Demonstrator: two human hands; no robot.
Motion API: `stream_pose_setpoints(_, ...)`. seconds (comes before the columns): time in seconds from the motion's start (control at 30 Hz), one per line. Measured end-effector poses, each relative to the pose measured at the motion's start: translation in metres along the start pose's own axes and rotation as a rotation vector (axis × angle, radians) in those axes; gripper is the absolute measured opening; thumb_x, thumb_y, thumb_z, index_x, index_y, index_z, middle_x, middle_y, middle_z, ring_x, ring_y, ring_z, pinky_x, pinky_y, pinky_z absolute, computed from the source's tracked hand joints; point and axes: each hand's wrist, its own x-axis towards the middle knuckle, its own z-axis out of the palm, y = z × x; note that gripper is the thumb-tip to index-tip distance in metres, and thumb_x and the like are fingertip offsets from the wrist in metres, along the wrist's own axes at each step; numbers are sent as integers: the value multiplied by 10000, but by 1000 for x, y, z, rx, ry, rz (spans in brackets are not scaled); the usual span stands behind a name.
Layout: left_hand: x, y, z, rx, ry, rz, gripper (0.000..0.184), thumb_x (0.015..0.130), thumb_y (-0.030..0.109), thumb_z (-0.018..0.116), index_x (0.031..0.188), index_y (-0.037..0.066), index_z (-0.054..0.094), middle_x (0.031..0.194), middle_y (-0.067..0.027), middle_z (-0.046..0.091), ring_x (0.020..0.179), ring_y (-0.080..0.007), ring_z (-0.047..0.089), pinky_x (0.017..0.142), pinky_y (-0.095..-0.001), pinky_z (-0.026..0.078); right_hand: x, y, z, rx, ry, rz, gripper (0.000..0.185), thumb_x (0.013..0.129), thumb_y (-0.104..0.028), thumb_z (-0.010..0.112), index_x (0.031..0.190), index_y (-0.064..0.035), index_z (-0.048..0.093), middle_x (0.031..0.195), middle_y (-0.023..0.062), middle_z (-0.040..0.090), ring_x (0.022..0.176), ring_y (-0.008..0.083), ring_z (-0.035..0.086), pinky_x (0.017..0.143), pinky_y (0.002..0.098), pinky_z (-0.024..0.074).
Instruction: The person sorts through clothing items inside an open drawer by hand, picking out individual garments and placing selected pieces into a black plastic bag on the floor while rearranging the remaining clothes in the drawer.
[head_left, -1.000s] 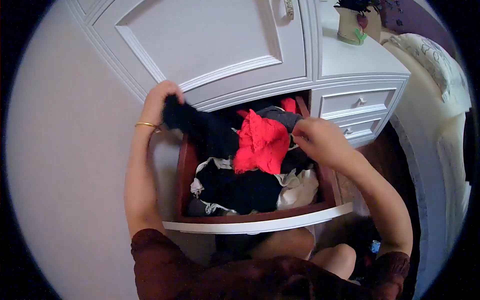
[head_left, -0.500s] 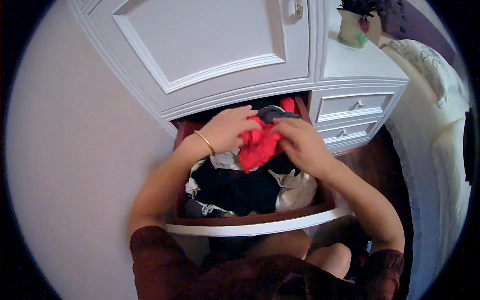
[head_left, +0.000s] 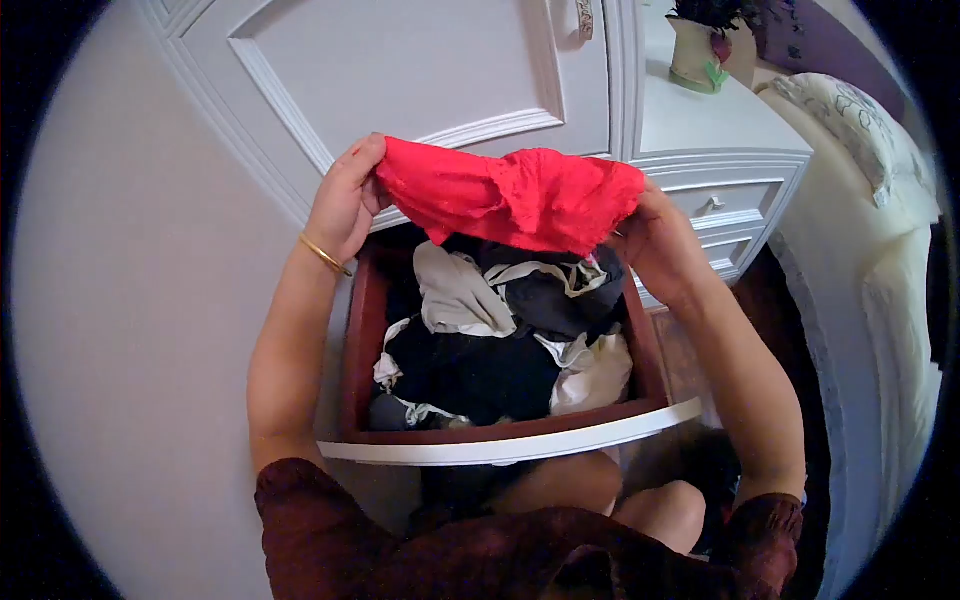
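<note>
Stretched between my two hands, red underwear (head_left: 520, 195) hangs above the back of the open drawer. My left hand (head_left: 350, 192) is closed on its left end, thumb on top. At the other end, my right hand (head_left: 660, 240) grips the edge, its fingertips partly hidden by the cloth. Below lies the drawer (head_left: 655, 375), with a dark red-brown inside and a white front, full of loose clothing. In it are a beige-grey cloth (head_left: 460, 290), a dark grey garment with pale trim (head_left: 565, 300), black clothing (head_left: 475, 375) and a cream garment (head_left: 595, 375).
A white cabinet door (head_left: 420, 75) rises behind the drawer. At the right are a small chest with drawers (head_left: 725, 145), a flower pot (head_left: 697, 55) on it, and a bed (head_left: 850, 260). My knees are under the drawer front.
Both hands have lifted the red underwear from the drawer and spread apart, stretching it wide. The beige-grey cloth and dark grey garment beneath now show more fully.
</note>
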Motion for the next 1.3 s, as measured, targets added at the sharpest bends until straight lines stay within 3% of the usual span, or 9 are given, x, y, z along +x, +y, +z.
stream_pose_setpoints(0.33, -3, -4, -28, -117, -429, 39, 321, 973, 291, 412, 812, 51, 549, 799, -15, 535, 746, -118, 488, 706, -254, 413, 11, 14, 15, 216, -130, 107, 325, 947, -228, 402, 1196, -72, 540, 1161, 76, 603, 1074, 218, 570, 928, 385, 442)
stream_pose_setpoints(0.43, -6, 2, -26, 59, -349, 58, 342, 961, 278, 443, 757, 26, 550, 742, -13, 522, 710, -126, 489, 671, -263, 419, 14, 13, 26, 163, -146, 56, 322, 936, -165, 406, 1214, -54, 525, 1176, 88, 588, 1080, 208, 562, 944, 361, 429)
stream_pose_setpoints(0.63, -9, -6, -33, 1501, -86, 333, 236, 823, 248, 630, 807, 13, 620, 734, -68, 601, 719, -147, 566, 672, -295, 456, 36, 15, 11, -756, -44, -353, 449, 796, 2, 440, 1240, -23, 502, 1251, 161, 532, 1158, 247, 508, 955, 314, 410)
stream_pose_setpoints(0.77, -14, -22, -61, 1300, -217, -272, 248, 759, 247, 673, 875, 29, 645, 817, -93, 651, 776, -233, 622, 691, -335, 489, 32, 29, -4, -1232, -218, -596, 517, 836, -261, 617, 1321, -146, 477, 1363, 233, 413, 1292, 358, 362, 1064, 412, 294)
stream_pose_setpoints(0.9, -19, -51, -96, 1539, -378, -331, 287, 710, 234, 710, 927, 52, 667, 831, -120, 676, 774, -267, 643, 702, -354, 506, 17, 62, 9, -1556, -513, -472, 766, 718, -490, 725, 1375, -234, 427, 1471, 256, 207, 1363, 437, 190, 1097, 499, 204)
stream_pose_setpoints(0.97, -21, -52, -82, 1668, -472, -578, 270, 667, 222, 748, 875, 60, 693, 844, -122, 687, 775, -264, 651, 695, -371, 509, 15, 91, 8, -1769, -564, -319, 777, 683, -541, 711, 1365, -318, 415, 1507, 152, 183, 1373, 419, 167, 998, 677, 245)
stream_pose_setpoints(1.13, -44, -119, -84, 1859, -921, -833, 433, 563, 343, 797, 882, 61, 718, 837, -127, 695, 770, -283, 658, 690, -382, 517, 42, 115, 17, -1984, -278, -395, 575, 739, -342, 685, 1278, -239, 514, 1505, 115, 205, 1369, 361, 209, 983, 672, 279)
stream_pose_setpoints(1.17, -48, -136, -81, 1757, -901, -1125, 557, 536, 314, 831, 975, 2, 689, 989, -146, 680, 885, -283, 657, 761, -372, 525, 41, 119, 20, -2025, -274, -442, 581, 733, -333, 688, 1279, -238, 513, 1505, 114, 205, 1369, 363, 209, 988, 671, 270)
stream_pose_setpoints(1.3, -72, -161, -78, 1497, -1032, -1167, 444, 660, 338, 703, 938, -7, 672, 879, -133, 680, 777, -291, 635, 653, -396, 505, 25, 122, 23, -2053, -265, -575, 618, 694, -242, 683, 1286, -208, 508, 1501, 135, 206, 1368, 378, 206, 1023, 672, 184)
